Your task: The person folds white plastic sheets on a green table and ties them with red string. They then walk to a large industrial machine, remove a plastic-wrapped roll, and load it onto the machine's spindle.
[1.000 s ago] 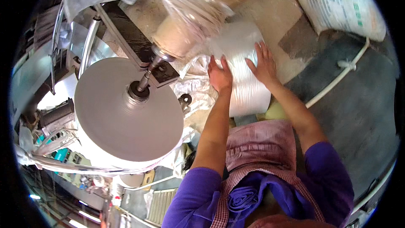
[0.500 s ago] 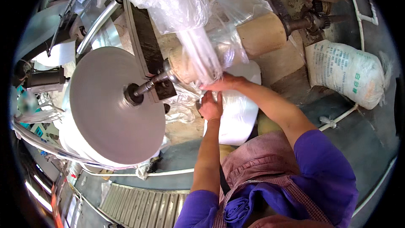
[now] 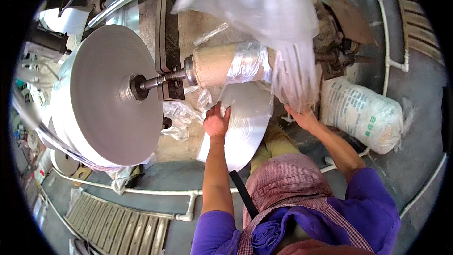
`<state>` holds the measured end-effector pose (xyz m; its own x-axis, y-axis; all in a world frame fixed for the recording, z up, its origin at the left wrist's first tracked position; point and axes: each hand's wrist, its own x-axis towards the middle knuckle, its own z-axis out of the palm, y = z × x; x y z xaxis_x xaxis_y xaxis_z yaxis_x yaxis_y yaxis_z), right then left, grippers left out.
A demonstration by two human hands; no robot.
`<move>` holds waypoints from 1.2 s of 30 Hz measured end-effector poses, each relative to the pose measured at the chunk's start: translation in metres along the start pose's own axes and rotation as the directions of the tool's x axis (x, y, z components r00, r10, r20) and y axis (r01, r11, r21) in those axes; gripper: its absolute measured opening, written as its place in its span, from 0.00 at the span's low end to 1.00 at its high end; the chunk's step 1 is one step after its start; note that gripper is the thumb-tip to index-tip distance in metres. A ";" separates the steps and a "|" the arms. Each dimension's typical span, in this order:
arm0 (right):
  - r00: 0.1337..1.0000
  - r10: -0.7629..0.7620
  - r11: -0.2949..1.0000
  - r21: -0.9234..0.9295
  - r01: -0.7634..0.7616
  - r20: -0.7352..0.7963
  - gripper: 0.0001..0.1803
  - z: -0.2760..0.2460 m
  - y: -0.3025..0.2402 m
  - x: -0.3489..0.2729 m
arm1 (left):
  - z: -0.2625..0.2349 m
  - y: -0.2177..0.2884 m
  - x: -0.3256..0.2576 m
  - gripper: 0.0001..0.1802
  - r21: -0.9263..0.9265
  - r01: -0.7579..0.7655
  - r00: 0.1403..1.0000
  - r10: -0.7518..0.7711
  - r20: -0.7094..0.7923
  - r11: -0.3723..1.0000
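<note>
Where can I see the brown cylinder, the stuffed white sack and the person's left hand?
Brown cylinder (image 3: 212, 65), head view: bare surface toward its left end.
White sack (image 3: 361, 114), head view: middle of its printed side.
Left hand (image 3: 216, 123), head view: back of the hand.

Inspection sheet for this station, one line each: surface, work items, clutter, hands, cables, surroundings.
Surface: grey floor, with a white pipe running along it.
Work items: brown core on a metal shaft, partly wrapped in clear film; white film roll below it; gathered clear film hanging at its right, blurred.
Clutter: crumpled film scraps left of the film roll.
Hands: left hand open at the film roll; right hand at the gathered film's lower end, grip unclear.
Cables: nothing seen that is clearly a cable.
Surroundings: large round white roll at left; white sack at right; slatted panel lower left.
</note>
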<state>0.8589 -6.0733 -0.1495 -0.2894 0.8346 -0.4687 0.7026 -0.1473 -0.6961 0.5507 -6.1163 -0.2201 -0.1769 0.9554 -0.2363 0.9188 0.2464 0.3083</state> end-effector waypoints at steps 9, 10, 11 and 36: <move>0.824 0.413 0.851 0.488 -0.196 -0.388 0.11 -0.136 -0.066 -0.120 | -0.011 0.009 -0.049 0.32 0.110 0.108 0.994 -0.109 0.004 0.988; 0.770 0.426 0.840 0.523 -0.143 -0.475 0.11 -0.152 -0.073 -0.129 | -0.019 0.012 -0.065 0.31 0.100 0.043 0.999 -0.042 -0.010 0.994; 0.760 0.438 0.828 0.544 -0.133 -0.481 0.12 -0.173 -0.072 -0.142 | -0.026 0.014 -0.080 0.29 -0.016 -0.006 0.998 0.007 0.069 1.000; 0.301 -0.087 0.940 0.022 0.341 -0.950 0.06 -0.682 -0.155 -0.030 | -0.007 0.102 -0.143 0.21 -0.837 0.322 0.946 -0.182 0.268 0.443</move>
<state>1.2021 -5.7140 0.3430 0.4690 0.7680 0.4361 0.5475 0.1347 -0.8259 0.6674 -6.2269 -0.1480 -0.2401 0.8155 -0.5265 0.0545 0.5529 0.8315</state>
